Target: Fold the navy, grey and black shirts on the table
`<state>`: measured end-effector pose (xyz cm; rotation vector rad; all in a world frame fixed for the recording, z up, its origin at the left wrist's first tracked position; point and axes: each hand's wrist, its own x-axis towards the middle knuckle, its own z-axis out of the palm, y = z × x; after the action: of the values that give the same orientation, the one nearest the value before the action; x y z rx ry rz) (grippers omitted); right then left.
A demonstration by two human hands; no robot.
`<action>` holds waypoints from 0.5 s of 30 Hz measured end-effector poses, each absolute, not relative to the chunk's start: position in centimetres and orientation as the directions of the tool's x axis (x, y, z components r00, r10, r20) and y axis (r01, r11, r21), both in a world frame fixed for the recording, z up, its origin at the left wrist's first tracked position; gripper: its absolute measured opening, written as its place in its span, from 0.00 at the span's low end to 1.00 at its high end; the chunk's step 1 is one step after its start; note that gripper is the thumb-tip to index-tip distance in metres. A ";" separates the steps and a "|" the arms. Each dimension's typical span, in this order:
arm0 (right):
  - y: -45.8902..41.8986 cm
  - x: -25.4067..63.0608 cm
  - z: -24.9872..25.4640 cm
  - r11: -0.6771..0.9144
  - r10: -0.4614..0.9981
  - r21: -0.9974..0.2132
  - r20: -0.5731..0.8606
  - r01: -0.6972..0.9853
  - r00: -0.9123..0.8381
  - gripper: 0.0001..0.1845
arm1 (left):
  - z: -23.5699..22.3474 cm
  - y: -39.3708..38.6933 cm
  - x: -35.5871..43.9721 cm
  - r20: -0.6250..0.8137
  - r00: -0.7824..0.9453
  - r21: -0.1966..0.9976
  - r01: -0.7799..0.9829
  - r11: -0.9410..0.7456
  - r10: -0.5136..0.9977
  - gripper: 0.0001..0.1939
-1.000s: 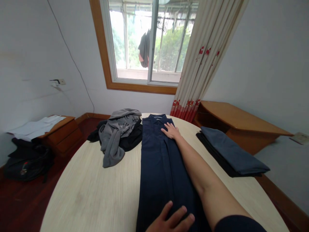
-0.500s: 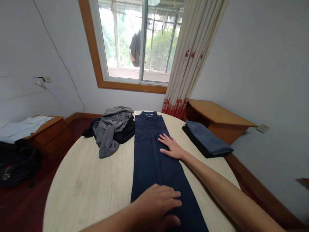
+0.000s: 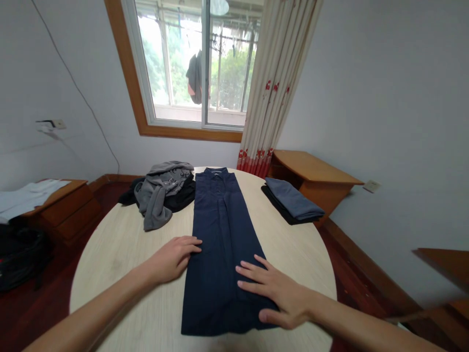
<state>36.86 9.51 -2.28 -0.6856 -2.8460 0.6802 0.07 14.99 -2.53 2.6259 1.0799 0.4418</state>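
Note:
A navy collared shirt lies on the round table, folded into a long strip with its collar at the far end. My left hand rests at the shirt's left edge, fingertips on the cloth and fingers stretched out. Across the lower right part of the shirt, my right hand lies flat with its fingers spread. The near hem, slightly wavy, shows just below my hands. Neither hand grips the fabric.
A loose heap of grey and black clothes sits at the table's far left. Folded dark garments are stacked at the right. Beyond stand a wooden desk, a curtain and a window; a drawer cabinet is at left.
My right hand has moved down the shirt toward the near hem. My left hand has shifted from over the shirt to its left edge. The view has turned slightly right, and the hem now shows.

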 end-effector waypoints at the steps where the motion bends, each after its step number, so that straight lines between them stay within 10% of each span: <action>1: 9.6 37.2 -2.5 0.794 0.463 -0.465 0.047 0.390 -0.885 0.35 | -2.7 14.8 -0.4 0.174 0.690 0.344 0.626 -0.700 0.703 0.25; 8: 18.2 40.3 -4.4 0.674 0.739 -0.349 0.349 0.652 -0.577 0.24 | -3.0 16.3 -0.8 0.233 0.703 0.307 0.603 -0.737 0.672 0.20; 15: 22.4 39.1 -3.2 0.716 0.683 -0.361 0.188 0.597 -0.706 0.24 | -2.7 19.8 0.1 0.206 0.707 0.268 0.624 -0.734 0.677 0.18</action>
<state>39.06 22.42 -3.21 -1.0043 -2.6148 0.3949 0.06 19.79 -2.71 2.7353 1.0525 0.4358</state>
